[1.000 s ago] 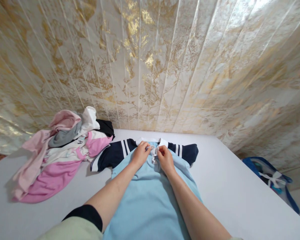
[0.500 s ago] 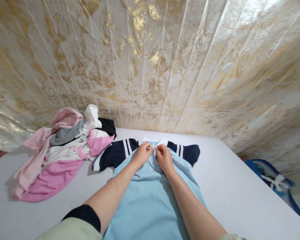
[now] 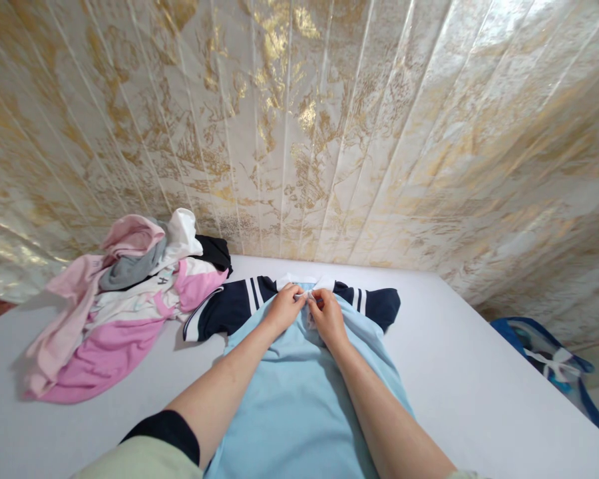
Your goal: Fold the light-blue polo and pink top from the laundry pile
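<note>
A light blue polo shirt [image 3: 299, 406] with navy, white-striped sleeves and a white collar lies spread on the white table, its collar end away from me. At the neck opening, my left hand [image 3: 284, 307] pinches the left edge of the white front placket. Just across from it, my right hand [image 3: 328, 315] pinches the placket's other edge, fingertips nearly touching those of the left. Any button between the fingers is too small to make out. Both forearms pass over the body of the shirt.
To the left, a heap of clothes [image 3: 114, 352] in pink, white, grey and black lies on the table [image 3: 459, 372]. Behind the table hangs a gold-patterned curtain [image 3: 299, 133]. Beyond the right edge sits a clear bag with blue trim [image 3: 554, 366].
My right fingertips have shifted slightly left, closer to the left hand at the placket. The shirt and the clothes heap stay where they were.
</note>
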